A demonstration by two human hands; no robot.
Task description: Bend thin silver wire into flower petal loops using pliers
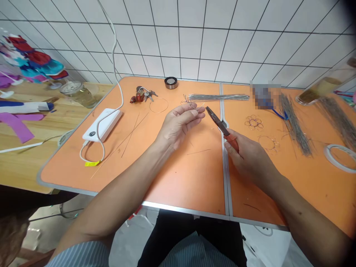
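Note:
Between thumb and fingers, my left hand (182, 124) pinches a small bent wire piece (192, 106), whose thin loops and ends poke out above the fingertips. My right hand (247, 154) is wrapped round the orange handle of a pair of pliers (218, 121). The dark jaws point up and left, close to the left fingertips but apart from them. Behind the left hand lies a bundle of straight wires (219, 97). To the right of the pliers, a flower-shaped wire piece (253, 122) rests on the orange table (189, 178).
A white power bank (102, 125) with a cable, keys (147, 94) and a roll of tape (171, 82) lie on the table. More wire bundles (296, 126) and a white ring (340, 158) are at right. Cups (79, 93) stand at left.

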